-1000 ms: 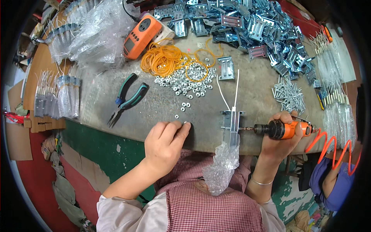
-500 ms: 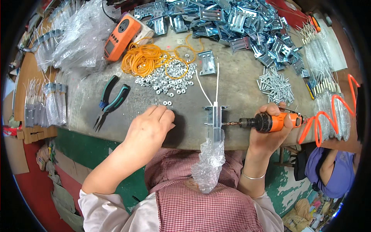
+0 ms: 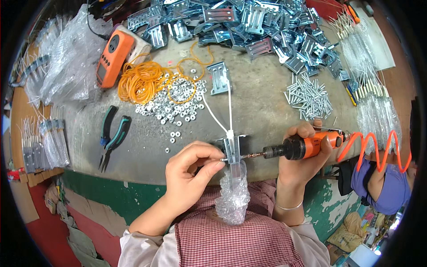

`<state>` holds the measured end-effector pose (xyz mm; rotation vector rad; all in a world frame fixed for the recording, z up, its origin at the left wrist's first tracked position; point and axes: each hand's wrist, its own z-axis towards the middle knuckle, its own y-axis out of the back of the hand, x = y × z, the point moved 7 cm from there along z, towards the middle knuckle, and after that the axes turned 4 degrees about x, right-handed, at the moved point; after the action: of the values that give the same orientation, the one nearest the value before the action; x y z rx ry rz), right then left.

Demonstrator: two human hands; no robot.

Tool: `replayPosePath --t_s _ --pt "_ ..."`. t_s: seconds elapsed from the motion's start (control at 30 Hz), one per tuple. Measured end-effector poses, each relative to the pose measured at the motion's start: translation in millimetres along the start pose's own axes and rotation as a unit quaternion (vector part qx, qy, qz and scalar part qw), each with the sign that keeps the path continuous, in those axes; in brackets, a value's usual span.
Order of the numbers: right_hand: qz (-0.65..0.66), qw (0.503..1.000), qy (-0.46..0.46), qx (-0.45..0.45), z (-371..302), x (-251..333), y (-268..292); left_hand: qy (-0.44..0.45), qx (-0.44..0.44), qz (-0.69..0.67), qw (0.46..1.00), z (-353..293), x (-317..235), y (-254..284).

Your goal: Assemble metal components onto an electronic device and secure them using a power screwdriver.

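My right hand (image 3: 299,155) is wrapped around an orange and black power screwdriver (image 3: 311,146), its bit pointing left at a metal bracket assembly (image 3: 231,150). Two white wires (image 3: 231,109) rise from the assembly, and bubble wrap (image 3: 232,202) covers its lower part, hanging over the table edge toward my apron. On the assembly's left side, my left hand (image 3: 191,171) pinches a small nut (image 3: 223,159) between thumb and forefinger, in line with the bit. The nut is partly hidden by my fingertips. Several loose nuts (image 3: 173,134) lie just beyond this hand.
Beyond lie a nut pile (image 3: 164,109), yellow rubber bands (image 3: 141,82), pliers (image 3: 113,138) and an orange meter (image 3: 114,58). Screws (image 3: 308,99) and a heap of metal brackets (image 3: 253,22) are farther right. Wrapped parts (image 3: 378,115) flank a coiled orange hose (image 3: 371,149). A person (image 3: 382,184) sits at right.
My left hand has moved right from beside the loose nuts to the assembly's left side, now holding a nut there. The screwdriver stays at the right side. The whole view has shifted slightly.
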<state>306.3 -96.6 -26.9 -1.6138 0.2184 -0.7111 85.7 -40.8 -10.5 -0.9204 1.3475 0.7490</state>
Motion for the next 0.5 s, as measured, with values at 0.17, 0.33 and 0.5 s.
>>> replayPosePath --t_s 0.17,0.33,0.5 --pt "-0.028 0.998 0.001 -0.059 -4 1 9 0.020 -0.002 0.058 0.998 0 -2 2" --pt "0.006 0.999 -0.013 -0.042 1 -3 10 -0.014 -0.006 0.082 0.997 3 -6 0" --pt "0.064 0.997 -0.025 -0.040 2 -6 6 0.007 -0.014 0.073 0.997 1 -5 0"
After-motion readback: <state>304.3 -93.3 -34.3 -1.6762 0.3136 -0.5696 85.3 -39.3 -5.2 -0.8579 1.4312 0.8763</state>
